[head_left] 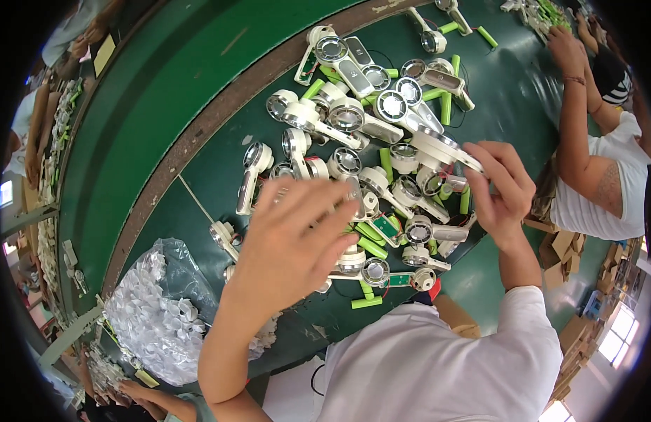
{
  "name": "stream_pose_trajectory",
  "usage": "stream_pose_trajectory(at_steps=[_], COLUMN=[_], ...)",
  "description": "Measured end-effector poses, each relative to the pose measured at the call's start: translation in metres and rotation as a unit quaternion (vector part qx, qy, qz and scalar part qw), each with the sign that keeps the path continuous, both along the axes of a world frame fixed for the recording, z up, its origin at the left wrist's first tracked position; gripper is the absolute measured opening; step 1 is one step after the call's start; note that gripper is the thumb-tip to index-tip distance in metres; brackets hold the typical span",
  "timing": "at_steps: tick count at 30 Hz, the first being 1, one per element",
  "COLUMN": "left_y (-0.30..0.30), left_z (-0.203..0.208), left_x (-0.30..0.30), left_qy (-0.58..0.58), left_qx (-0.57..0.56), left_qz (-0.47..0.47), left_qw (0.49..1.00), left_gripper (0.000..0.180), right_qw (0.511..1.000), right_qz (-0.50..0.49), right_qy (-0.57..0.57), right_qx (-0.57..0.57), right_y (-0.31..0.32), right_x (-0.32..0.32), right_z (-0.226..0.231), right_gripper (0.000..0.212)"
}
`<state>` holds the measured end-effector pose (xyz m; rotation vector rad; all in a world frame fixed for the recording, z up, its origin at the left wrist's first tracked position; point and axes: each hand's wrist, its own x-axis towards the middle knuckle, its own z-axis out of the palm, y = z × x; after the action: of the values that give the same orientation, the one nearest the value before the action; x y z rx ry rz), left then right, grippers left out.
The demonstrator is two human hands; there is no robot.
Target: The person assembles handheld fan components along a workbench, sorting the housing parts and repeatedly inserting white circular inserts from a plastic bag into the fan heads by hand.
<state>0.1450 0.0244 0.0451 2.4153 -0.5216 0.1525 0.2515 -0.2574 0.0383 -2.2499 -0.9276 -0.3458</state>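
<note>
My right hand [505, 190] pinches the handle end of a white handheld fan [438, 149], its round head pointing left over the pile. To the left, my left hand [287, 239] hovers over the near side of the pile, its fingers stretched out, apart and blurred by motion; I see nothing held in it. Around and under both hands lie several other handheld fans [392, 105] with silver-rimmed round heads. Green cylindrical batteries [371, 246] sit among them. One opened handle shows a green circuit board [387, 226]. My left hand hides part of the pile.
A clear plastic bag of small white parts [153, 316] lies on the green table [192, 246] at left. Beyond it curves a brown raised edge [192, 141]. A co-worker's arm [575, 126] reaches in at far right. Cardboard pieces [561, 250] are stacked at right.
</note>
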Motion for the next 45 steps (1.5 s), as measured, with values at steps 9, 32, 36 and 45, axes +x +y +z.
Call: stream_pose_trajectory(at_steps=[9, 32, 36, 45], left_y=[0.017, 0.041, 0.022, 0.005], left_z=[-0.010, 0.015, 0.010, 0.000], left_x=[0.072, 0.074, 0.090, 0.094], left_qy=[-0.036, 0.051, 0.027, 0.026], left_qx=[0.074, -0.003, -0.067, -0.026], left_qz=[0.129, 0.029, 0.104, -0.027], left_qw=[0.988, 0.998, 0.992, 0.999], left_gripper=[0.040, 0.036, 0.040, 0.033], right_qw=[0.995, 0.940, 0.969, 0.982], right_qz=[0.094, 0.335, 0.236, 0.008], right_qy=[-0.008, 0.043, 0.070, 0.173], right_qx=[-0.027, 0.041, 0.020, -0.080], right_y=[-0.007, 0.007, 0.011, 0.031], right_x=[0.002, 0.017, 0.022, 0.032], right_z=[-0.015, -0.019, -0.011, -0.011], right_gripper=[0.035, 0.025, 0.027, 0.036])
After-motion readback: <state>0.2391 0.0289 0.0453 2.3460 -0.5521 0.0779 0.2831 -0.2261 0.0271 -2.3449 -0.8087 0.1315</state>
